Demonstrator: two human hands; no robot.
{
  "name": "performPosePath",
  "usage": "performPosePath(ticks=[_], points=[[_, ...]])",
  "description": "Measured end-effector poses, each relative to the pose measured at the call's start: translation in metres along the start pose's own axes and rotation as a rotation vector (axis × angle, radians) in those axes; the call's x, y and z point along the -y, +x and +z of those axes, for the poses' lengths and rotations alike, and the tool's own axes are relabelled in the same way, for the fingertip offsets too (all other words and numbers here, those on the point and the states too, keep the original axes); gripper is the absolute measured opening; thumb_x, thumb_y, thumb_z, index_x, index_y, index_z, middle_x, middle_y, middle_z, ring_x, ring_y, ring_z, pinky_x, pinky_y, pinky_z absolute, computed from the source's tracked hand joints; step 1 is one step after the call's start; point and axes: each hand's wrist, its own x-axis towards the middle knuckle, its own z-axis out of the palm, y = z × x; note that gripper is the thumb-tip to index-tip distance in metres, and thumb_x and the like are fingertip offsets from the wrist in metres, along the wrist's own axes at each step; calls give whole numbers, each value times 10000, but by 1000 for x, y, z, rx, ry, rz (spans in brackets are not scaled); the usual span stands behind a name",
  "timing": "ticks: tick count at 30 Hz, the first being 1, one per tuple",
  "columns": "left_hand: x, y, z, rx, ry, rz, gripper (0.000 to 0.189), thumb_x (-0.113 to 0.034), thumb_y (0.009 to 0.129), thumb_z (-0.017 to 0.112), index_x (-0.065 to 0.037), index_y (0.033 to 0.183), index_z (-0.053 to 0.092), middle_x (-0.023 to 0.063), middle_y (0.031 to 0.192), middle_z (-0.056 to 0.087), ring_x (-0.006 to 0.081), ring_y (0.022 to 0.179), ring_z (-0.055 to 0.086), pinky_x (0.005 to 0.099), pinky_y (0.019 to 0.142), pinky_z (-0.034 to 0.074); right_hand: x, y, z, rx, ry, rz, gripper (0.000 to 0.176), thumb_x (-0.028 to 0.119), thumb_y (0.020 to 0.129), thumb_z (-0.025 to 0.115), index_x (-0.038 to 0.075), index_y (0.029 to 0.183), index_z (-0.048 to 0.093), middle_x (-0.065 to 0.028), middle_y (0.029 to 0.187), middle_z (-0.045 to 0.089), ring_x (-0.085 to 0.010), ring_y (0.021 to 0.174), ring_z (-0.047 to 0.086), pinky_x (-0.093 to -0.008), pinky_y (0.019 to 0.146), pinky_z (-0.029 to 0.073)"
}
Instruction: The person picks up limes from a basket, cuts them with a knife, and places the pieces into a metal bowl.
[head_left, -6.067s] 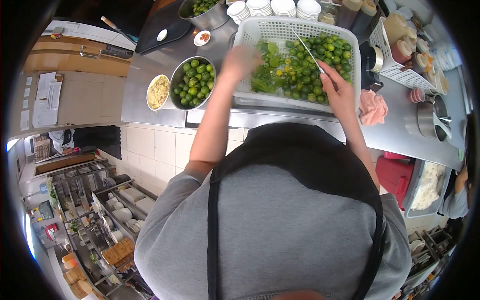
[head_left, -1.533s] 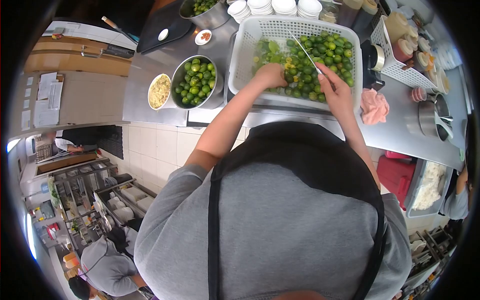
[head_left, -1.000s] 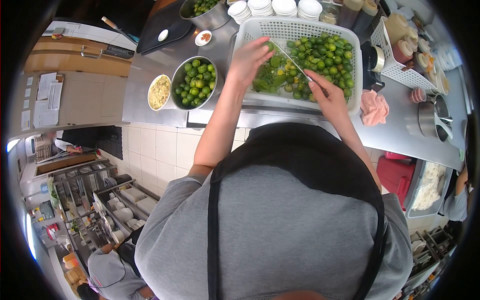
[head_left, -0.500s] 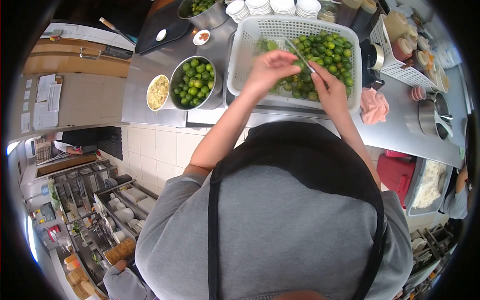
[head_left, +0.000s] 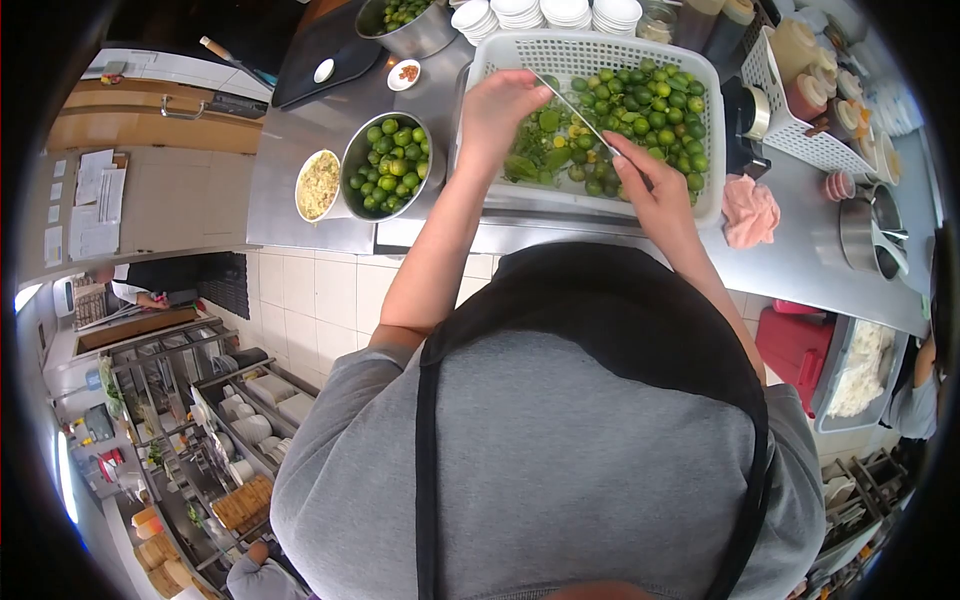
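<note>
My right hand [head_left: 655,195] grips a small knife [head_left: 580,110] over the right part of a white perforated basket [head_left: 470,110]. The thin blade slants up and to the left. My left hand [head_left: 502,112] is over the basket's left side, its thumb and fingertips drawn together beside the knife's tip. What those fingers hold, if anything, is hidden. Small green limes [head_left: 655,105] are heaped in the basket's right half. Loose leaves and stems [head_left: 540,150] lie in its left half, partly under my left hand.
A metal pot of limes [head_left: 435,165] and a bowl of chopped pale food [head_left: 318,185] stand to the left. A pink cloth [head_left: 750,210] lies right of the basket. Stacked white dishes [head_left: 567,14] and a bottle basket [head_left: 785,120] are behind. Co-workers are at the edges.
My left hand has moved up and left, away from the limes; the lime at its fingertips no longer shows. My right hand, still on the knife, has shifted slightly down.
</note>
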Motion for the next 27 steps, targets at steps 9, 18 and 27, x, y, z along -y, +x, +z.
performPosePath(ticks=[9, 18, 27], points=[[-10, -5, -8, 76, -444, -256, 156, -39, 796, 637, 29, 931, 600, 91, 875, 638, 176, 846, 617, 288, 822, 500, -6, 5, 7, -68, -52, -173, 277, 175, 877, 546, 117, 1143, 595, -138, 949, 650, -205, 733, 617, -269, 685, 465], [-46, -16, -116, -114, 140, -171, 318, -125, 753, 693, 46, 1001, 591, 111, 938, 633, 192, 849, 607, 289, 809, 468, -28, 6, 0, -90, -96, -80, 276, 203, 878, 552, 119, 1136, 601, -122, 881, 653, -156, 694, 584, -247, 668, 447], [-47, -19, -122, -128, 964, -101, 293, -267, 693, 725, -17, 837, 675, 120, 764, 667, 220, 709, 641, 308, 689, 485, -3, 1, 0, -371, 142, -326, 286, 190, 898, 522, 110, 1164, 584, -82, 857, 652, -107, 757, 575, -234, 704, 436]])
